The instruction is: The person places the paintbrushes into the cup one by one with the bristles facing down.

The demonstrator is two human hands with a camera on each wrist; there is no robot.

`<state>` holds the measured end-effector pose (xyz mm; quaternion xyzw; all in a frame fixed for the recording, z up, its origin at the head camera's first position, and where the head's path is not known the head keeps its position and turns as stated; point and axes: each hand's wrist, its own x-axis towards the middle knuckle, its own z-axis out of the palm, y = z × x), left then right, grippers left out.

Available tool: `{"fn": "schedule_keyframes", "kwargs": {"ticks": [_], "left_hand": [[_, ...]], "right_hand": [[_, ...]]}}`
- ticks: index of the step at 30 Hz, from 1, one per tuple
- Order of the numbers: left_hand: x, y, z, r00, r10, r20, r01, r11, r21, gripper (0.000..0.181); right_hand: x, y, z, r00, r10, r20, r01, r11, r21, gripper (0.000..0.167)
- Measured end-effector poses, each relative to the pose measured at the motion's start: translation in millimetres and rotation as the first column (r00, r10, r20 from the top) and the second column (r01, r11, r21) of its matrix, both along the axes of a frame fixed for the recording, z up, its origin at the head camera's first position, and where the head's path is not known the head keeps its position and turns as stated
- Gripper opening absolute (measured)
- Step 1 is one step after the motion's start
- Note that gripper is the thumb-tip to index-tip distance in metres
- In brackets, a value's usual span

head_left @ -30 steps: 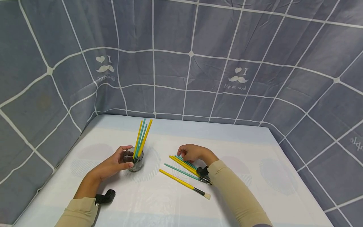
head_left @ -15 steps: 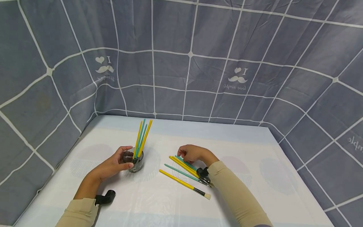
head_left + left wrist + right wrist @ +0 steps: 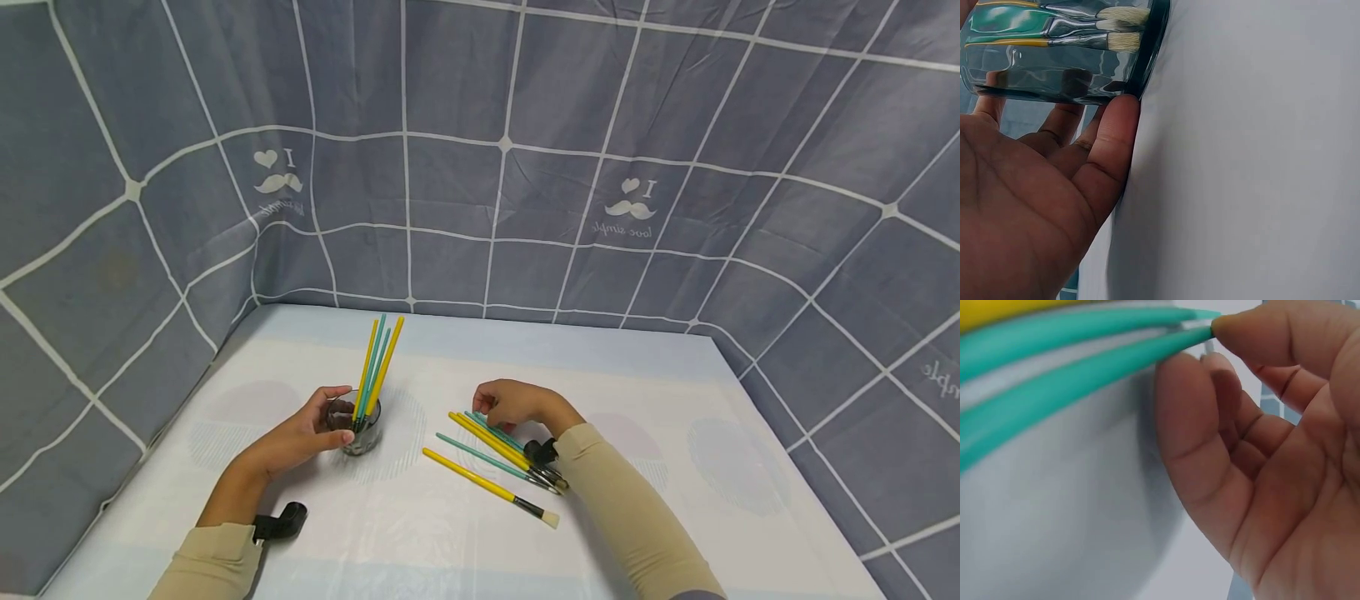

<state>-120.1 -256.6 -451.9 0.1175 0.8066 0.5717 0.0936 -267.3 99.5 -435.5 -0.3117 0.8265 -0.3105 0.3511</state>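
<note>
My left hand grips a clear drinking glass, its thumb at the near side. Several yellow and green-handled paintbrushes stand in the glass, pale bristles down. My right hand pinches the handle end of a green paintbrush with curled fingers; part of the grip is hidden in both views. Another green handle runs alongside. Yellow paintbrushes lie just nearer, and a thin green paintbrush lies beside them. Closest to the viewer is a yellow flat paintbrush with white bristles.
A white patterned cloth covers the table. Grey checked curtain surrounds its back and sides. Black wrist devices sit on both wrists, the right one close over the brushes.
My left hand and the glass stay in place. My right hand has shifted very slightly to the right, and the brush ends by its wrist have moved a little with it.
</note>
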Motion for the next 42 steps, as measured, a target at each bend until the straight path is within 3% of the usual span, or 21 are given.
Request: {"fn": "schedule_keyframes", "kwargs": {"ticks": [17,25,33,42], "left_hand": [[1.3,-2.2,-1.8,1.0,0.001,0.022,-0.001,1.0,0.002,0.077],[2.7,-3.2,-5.4,1.0,0.005,0.005,-0.005,1.0,0.022,0.076],[2.9,-4.4,-5.4,1.0,0.0,0.004,0.0,1.0,0.022,0.075],[0.5,-6.0,-7.0,1.0,-0.008,0.001,0.008,1.0,0.028,0.075]], "right_hand": [[-6.5,13.3,7.9,0.999,0.03,0.019,-0.029,0.995,-0.093,0.024],[-8.4,14.3,16.1,1.0,0.003,0.005,-0.003,0.989,-0.15,0.024],[-13.2,10.8,27.8,1.0,-0.017,0.008,0.019,0.965,-0.26,0.028],[-13.0,7.6,42.1,0.994,-0.107,-0.006,0.098,0.93,-0.355,0.028]]}}
